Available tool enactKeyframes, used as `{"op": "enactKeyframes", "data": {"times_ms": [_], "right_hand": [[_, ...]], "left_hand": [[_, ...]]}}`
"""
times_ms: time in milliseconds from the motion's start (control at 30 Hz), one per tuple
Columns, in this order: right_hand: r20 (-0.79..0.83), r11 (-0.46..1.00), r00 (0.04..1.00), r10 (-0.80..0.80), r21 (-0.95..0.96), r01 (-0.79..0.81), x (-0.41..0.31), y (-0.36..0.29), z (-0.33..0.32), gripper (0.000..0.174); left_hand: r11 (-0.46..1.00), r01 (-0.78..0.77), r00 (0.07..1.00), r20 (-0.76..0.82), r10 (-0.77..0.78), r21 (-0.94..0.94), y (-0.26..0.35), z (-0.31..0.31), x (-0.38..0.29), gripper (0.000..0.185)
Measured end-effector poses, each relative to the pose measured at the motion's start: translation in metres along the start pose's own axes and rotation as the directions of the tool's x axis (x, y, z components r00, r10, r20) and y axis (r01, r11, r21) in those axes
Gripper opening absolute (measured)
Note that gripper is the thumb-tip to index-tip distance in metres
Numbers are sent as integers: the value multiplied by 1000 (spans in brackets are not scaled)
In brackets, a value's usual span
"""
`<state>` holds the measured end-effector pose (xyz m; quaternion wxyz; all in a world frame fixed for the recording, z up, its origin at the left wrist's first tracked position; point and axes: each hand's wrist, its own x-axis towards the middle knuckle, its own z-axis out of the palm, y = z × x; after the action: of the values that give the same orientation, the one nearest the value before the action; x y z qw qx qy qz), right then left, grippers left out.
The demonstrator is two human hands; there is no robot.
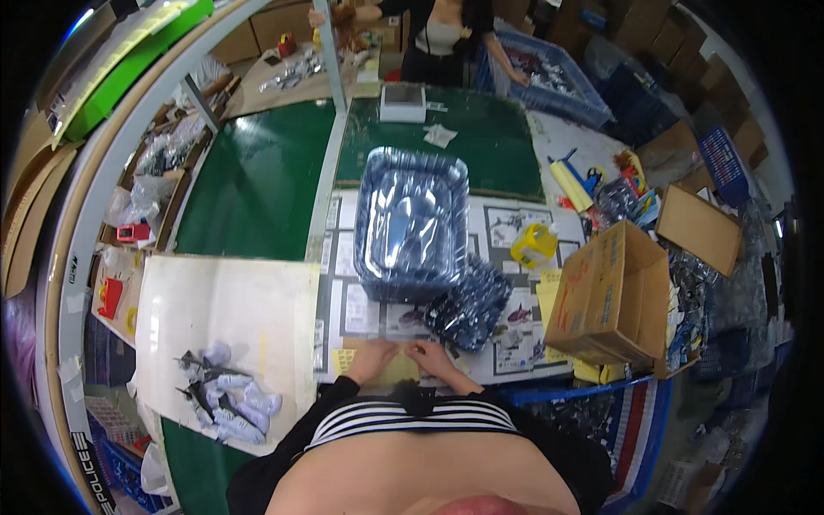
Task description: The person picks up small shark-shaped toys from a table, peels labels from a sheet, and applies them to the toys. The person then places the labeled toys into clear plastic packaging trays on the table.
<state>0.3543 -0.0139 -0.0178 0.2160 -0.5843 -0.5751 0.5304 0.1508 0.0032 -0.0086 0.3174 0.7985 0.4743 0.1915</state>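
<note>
My left hand is at the table's near edge, its fingers curled on a yellow sheet. Close to it on the right, my right hand has bent fingertips by the same sheet's upper edge; anything small between them is too blurred to tell. Just beyond my hands stands a tall stack of clear plastic trays. Against its right side leans another tilted bundle of shiny plastic trays. Printed picture sheets lie under both. More yellow label paper shows beside my left wrist.
Grey and white toy sharks lie on a white board at left. A yellow bottle and an open cardboard box stand at right. Across the green table, a person touches a blue crate. A metal post rises there.
</note>
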Motion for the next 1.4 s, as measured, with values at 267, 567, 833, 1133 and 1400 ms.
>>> {"op": "enactKeyframes", "data": {"times_ms": [267, 567, 833, 1133, 1400], "right_hand": [[137, 827, 991, -4, 558, -74, -16, -121, -48, 21], [100, 496, 960, -261, 867, 44, -30, -231, -93, 20], [148, 668, 902, -405, 722, 181, -36, -270, -114, 20], [106, 653, 895, -433, 721, 231, -44, -261, -119, 17], [-36, 551, 928, -370, 796, 251, -44, -260, -102, 17]], "left_hand": [[980, -198, 980, 8, 197, 9, 87, -149, 30, 17], [958, -269, 876, -387, 288, 105, 155, -230, 35, 12], [928, -283, 835, -413, 362, 241, 175, -260, 34, 9], [909, -278, 826, -405, 392, 312, 176, -261, 34, 11], [962, -258, 709, -659, 252, 91, 212, -218, 24, 16]]}}
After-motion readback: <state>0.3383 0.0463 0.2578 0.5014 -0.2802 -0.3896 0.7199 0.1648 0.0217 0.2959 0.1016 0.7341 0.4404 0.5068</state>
